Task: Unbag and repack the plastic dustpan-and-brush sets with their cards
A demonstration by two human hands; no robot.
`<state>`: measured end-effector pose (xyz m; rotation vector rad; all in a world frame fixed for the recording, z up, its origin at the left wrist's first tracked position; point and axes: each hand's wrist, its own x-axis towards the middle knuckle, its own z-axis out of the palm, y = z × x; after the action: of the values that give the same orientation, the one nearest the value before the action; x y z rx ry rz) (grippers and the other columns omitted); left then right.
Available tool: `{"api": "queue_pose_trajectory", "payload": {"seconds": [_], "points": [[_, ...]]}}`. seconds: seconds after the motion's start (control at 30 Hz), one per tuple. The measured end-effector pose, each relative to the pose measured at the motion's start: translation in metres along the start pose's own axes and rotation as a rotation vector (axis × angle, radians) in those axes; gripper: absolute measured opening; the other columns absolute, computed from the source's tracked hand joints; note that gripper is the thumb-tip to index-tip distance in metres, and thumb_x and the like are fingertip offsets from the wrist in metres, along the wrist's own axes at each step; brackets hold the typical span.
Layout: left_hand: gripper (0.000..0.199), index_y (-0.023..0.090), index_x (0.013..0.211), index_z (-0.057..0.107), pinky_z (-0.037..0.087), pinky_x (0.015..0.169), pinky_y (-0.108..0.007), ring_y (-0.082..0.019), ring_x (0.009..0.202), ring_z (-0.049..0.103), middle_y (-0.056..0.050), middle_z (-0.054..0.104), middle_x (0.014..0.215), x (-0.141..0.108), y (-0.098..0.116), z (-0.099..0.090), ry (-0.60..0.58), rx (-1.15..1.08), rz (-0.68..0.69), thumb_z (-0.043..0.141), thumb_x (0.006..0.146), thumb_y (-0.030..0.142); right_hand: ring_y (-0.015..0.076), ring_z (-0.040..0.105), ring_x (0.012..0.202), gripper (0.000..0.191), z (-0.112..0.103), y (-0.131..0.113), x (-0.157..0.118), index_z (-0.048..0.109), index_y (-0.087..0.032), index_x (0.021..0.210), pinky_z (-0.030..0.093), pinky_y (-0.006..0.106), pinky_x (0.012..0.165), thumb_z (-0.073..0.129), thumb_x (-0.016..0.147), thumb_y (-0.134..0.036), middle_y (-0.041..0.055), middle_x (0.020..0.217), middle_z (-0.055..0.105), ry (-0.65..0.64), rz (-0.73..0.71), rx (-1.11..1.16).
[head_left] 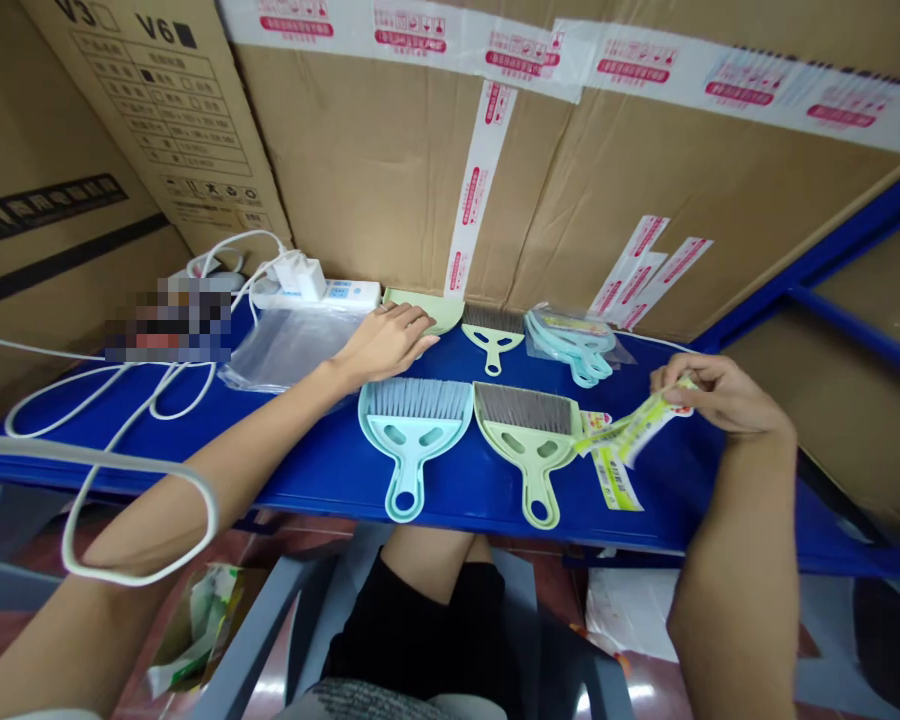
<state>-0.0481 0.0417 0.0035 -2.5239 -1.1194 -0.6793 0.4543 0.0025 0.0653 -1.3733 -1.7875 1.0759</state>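
Observation:
My left hand (390, 342) rests with its fingers spread on a green dustpan (446, 312) at the back of the blue table. My right hand (701, 392) pinches yellow-green and white printed labels (643, 425); another label (615, 478) lies below them. Between my hands, a light blue brush and dustpan (414, 430) and a green dustpan with a grey-bristled brush (529, 440) lie side by side near the front edge. Behind them is a green brush (493, 338). To its right are light blue sets in clear plastic (574, 340).
Clear plastic bags (292, 345) lie left of my left hand, by a white power strip (352, 293). White cables (112, 455) loop at the left. Large cardboard boxes (390, 150) stand behind the blue table (307, 490).

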Motion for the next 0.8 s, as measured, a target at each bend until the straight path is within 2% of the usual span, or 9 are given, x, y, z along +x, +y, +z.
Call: {"api": "queue_pose_trajectory", "payload": {"seconds": [0.1, 0.17, 0.23, 0.37, 0.43, 0.5, 0.57, 0.63, 0.8], "points": [[0.052, 0.015, 0.121, 0.07, 0.051, 0.099, -0.047, -0.031, 0.111, 0.07, -0.016, 0.074, 0.118, 0.002, 0.0, -0.001, 0.058, -0.167, -0.082, 0.032, 0.112, 0.048, 0.0129, 0.052, 0.049, 0.05, 0.026, -0.016, 0.009, 0.071, -0.026, 0.096, 0.037, 0.03, 0.048, 0.099, 0.057, -0.042, 0.0026, 0.073, 0.069, 0.114, -0.072, 0.198], [0.05, 0.016, 0.118, 0.07, 0.055, 0.096, -0.043, -0.027, 0.108, 0.073, -0.014, 0.076, 0.117, 0.004, 0.0, -0.003, 0.101, -0.4, -0.164, 0.035, 0.111, 0.05, 0.0147, 0.06, 0.056, 0.055, 0.055, -0.036, 0.021, 0.071, -0.027, 0.105, 0.045, 0.029, 0.051, 0.099, 0.059, -0.038, 0.004, 0.082, 0.073, 0.081, -0.118, 0.288], [0.049, 0.015, 0.117, 0.07, 0.059, 0.087, -0.039, -0.024, 0.097, 0.076, -0.013, 0.078, 0.11, 0.007, 0.0, -0.005, 0.095, -0.681, -0.225, 0.039, 0.11, 0.053, 0.0167, 0.068, 0.067, 0.049, 0.09, -0.057, 0.034, 0.072, -0.025, 0.103, 0.053, 0.027, 0.057, 0.098, 0.063, -0.035, 0.0048, 0.089, 0.075, -0.009, -0.163, 0.332], [0.052, 0.014, 0.128, 0.066, 0.062, 0.082, -0.037, -0.021, 0.089, 0.078, -0.019, 0.078, 0.115, 0.011, 0.005, -0.015, -0.036, -1.114, -0.213, 0.032, 0.112, 0.051, 0.0185, 0.069, 0.062, 0.041, 0.16, -0.077, 0.057, 0.073, -0.022, 0.092, 0.057, 0.03, 0.055, 0.097, 0.066, -0.043, 0.0044, 0.08, 0.076, -0.285, -0.138, 0.286], [0.048, 0.015, 0.13, 0.066, 0.062, 0.084, -0.038, -0.02, 0.093, 0.078, -0.019, 0.077, 0.118, 0.01, 0.007, -0.017, -0.13, -1.207, -0.187, 0.037, 0.112, 0.049, 0.019, 0.07, 0.063, 0.041, 0.187, -0.075, 0.063, 0.074, -0.021, 0.091, 0.06, 0.032, 0.058, 0.095, 0.068, -0.048, 0.0048, 0.079, 0.077, -0.33, -0.114, 0.282], [0.038, 0.016, 0.13, 0.067, 0.062, 0.084, -0.037, -0.02, 0.094, 0.077, -0.017, 0.079, 0.115, 0.008, 0.009, -0.016, -0.233, -1.222, -0.162, 0.054, 0.107, 0.044, 0.0191, 0.071, 0.065, 0.042, 0.204, -0.069, 0.066, 0.075, -0.021, 0.093, 0.06, 0.034, 0.061, 0.091, 0.072, -0.053, 0.0052, 0.082, 0.078, -0.323, -0.117, 0.282], [0.038, 0.016, 0.13, 0.067, 0.062, 0.084, -0.037, -0.02, 0.096, 0.078, -0.015, 0.08, 0.112, 0.006, 0.009, -0.011, -0.317, -1.199, -0.134, 0.069, 0.098, 0.037, 0.0193, 0.071, 0.068, 0.04, 0.207, -0.062, 0.066, 0.078, -0.02, 0.095, 0.059, 0.034, 0.064, 0.085, 0.079, -0.057, 0.0057, 0.085, 0.079, -0.31, -0.155, 0.217], [0.038, 0.015, 0.126, 0.069, 0.063, 0.083, -0.038, -0.021, 0.095, 0.078, -0.015, 0.081, 0.108, 0.003, 0.008, -0.006, -0.367, -1.171, -0.108, 0.075, 0.093, 0.032, 0.0203, 0.072, 0.073, 0.038, 0.199, -0.055, 0.066, 0.081, -0.021, 0.096, 0.058, 0.034, 0.067, 0.079, 0.084, -0.057, 0.0062, 0.088, 0.08, -0.294, -0.205, 0.109], [0.027, 0.014, 0.115, 0.076, 0.063, 0.076, -0.034, -0.02, 0.086, 0.078, -0.013, 0.082, 0.099, 0.0, 0.006, -0.002, -0.376, -0.97, -0.077, 0.074, 0.093, 0.03, 0.023, 0.072, 0.077, 0.033, 0.148, -0.043, 0.064, 0.082, -0.022, 0.093, 0.055, 0.036, 0.069, 0.072, 0.089, -0.054, 0.0054, 0.088, 0.081, -0.226, -0.246, -0.199]]}}
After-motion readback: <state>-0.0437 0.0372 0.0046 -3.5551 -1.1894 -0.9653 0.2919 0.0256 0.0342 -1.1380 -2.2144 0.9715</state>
